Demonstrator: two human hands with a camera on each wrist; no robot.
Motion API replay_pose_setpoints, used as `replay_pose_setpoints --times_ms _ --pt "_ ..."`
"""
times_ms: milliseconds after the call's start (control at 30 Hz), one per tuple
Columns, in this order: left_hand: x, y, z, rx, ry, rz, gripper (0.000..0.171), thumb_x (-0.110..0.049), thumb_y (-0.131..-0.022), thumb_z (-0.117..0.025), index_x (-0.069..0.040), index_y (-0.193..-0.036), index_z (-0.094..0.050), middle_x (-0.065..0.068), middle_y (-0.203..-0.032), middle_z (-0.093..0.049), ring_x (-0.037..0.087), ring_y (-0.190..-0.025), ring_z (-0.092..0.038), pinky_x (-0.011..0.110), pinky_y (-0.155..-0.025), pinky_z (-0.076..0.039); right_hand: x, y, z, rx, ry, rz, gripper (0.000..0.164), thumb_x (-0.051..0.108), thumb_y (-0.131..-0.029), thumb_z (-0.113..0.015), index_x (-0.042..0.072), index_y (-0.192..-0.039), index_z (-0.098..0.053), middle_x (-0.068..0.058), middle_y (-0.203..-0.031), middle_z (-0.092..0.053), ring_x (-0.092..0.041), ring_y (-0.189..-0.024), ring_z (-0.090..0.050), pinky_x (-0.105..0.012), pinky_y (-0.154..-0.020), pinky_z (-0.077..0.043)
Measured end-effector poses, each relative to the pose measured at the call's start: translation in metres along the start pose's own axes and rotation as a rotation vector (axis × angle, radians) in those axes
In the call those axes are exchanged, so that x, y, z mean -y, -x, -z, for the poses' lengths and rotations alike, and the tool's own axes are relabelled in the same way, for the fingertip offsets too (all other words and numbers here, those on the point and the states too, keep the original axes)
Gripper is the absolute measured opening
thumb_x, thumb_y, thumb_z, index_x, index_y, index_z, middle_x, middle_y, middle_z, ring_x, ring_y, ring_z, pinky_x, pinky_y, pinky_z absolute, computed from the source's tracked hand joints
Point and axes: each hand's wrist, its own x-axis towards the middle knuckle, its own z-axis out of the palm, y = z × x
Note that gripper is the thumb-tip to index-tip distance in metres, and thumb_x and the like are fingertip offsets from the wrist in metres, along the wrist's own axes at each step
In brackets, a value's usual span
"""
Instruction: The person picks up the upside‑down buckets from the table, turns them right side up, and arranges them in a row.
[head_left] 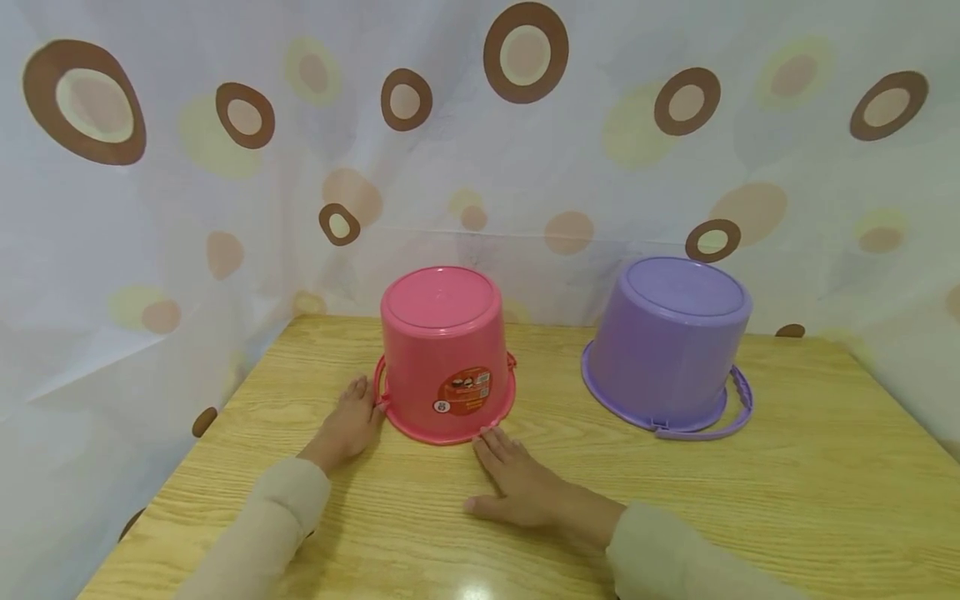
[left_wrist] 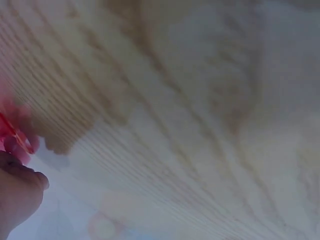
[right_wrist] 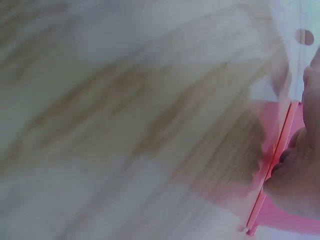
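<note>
A pink bucket (head_left: 444, 358) stands upside down on the wooden table, left of centre in the head view. Beside its left side, close to the handle joint, my left hand (head_left: 351, 423) lies with fingers extended. My right hand (head_left: 521, 483) reaches the front of the bucket's rim with outstretched fingertips, thumb spread apart. In the right wrist view, the hand (right_wrist: 300, 170) is against the pink rim (right_wrist: 272, 170). The left wrist view has only part of the hand (left_wrist: 20, 197) near a red-pink edge (left_wrist: 15, 132).
An upside-down purple bucket (head_left: 671, 350) is on the right of the table (head_left: 810, 492), its handle (head_left: 738, 417) lying to the right. Behind the table hangs a pale curtain (head_left: 465, 167) with brown and yellow spots.
</note>
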Motion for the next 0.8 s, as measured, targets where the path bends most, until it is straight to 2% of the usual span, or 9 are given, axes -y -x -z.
replay_pose_setpoints --times_ms 133,200,367,467,633,800 --pt "-0.001 0.006 -0.001 -0.024 0.029 -0.034 0.056 -0.019 -0.1 -0.032 0.022 -0.137 -0.019 0.041 -0.144 -0.015 0.051 -0.137 -0.012 0.056 -0.114 -0.014 -0.007 0.003 0.003 -0.021 -0.015 0.003 0.088 0.052 -0.09 -0.05 -0.005 -0.146 -0.013 -0.023 -0.154 -0.004 -0.038 -0.143 -0.003 -0.052 -0.116 -0.011" --pt "-0.002 0.01 -0.002 -0.032 0.055 -0.05 0.06 -0.023 -0.1 -0.035 0.02 -0.137 -0.019 0.04 -0.144 -0.015 0.05 -0.137 -0.013 0.056 -0.113 -0.015 -0.012 0.003 0.006 -0.037 -0.024 0.003 0.088 0.051 -0.09 -0.051 -0.006 -0.146 -0.013 -0.024 -0.154 -0.005 -0.039 -0.143 -0.004 -0.052 -0.116 -0.01" --pt "-0.004 0.013 -0.005 -0.025 0.129 -0.042 0.085 -0.05 -0.092 -0.046 0.008 -0.145 -0.012 0.028 -0.152 -0.011 0.043 -0.141 -0.01 0.054 -0.113 -0.02 -0.026 0.001 0.012 -0.087 -0.053 -0.026 0.092 0.049 -0.088 -0.056 -0.006 -0.146 -0.011 -0.024 -0.154 -0.006 -0.039 -0.143 -0.003 -0.051 -0.116 -0.009" --pt "-0.005 0.014 -0.007 -0.019 0.155 -0.035 0.099 -0.058 -0.086 -0.052 0.004 -0.147 -0.006 0.024 -0.154 -0.004 0.041 -0.142 -0.007 0.055 -0.113 -0.019 -0.034 -0.001 0.017 -0.119 -0.093 -0.041 0.096 0.047 -0.086 -0.06 -0.008 -0.145 -0.009 -0.025 -0.153 -0.004 -0.04 -0.142 -0.001 -0.053 -0.116 -0.009" --pt "-0.008 0.015 -0.01 -0.016 0.176 -0.033 0.113 -0.061 -0.078 -0.061 0.006 -0.146 0.0 0.024 -0.154 0.002 0.041 -0.142 -0.002 0.056 -0.113 -0.019 -0.046 -0.007 0.024 -0.17 -0.131 -0.061 0.102 0.045 -0.082 -0.066 -0.009 -0.145 -0.007 -0.029 -0.152 -0.002 -0.044 -0.141 0.001 -0.058 -0.114 -0.008" --pt "-0.012 0.017 -0.01 -0.019 0.182 -0.046 0.117 -0.057 -0.075 -0.067 0.006 -0.146 0.001 0.025 -0.154 0.003 0.041 -0.143 0.0 0.056 -0.113 -0.017 -0.056 -0.012 0.033 -0.185 -0.124 -0.081 0.103 0.047 -0.083 -0.064 -0.01 -0.145 -0.005 -0.03 -0.152 -0.002 -0.045 -0.141 0.001 -0.058 -0.114 -0.005"
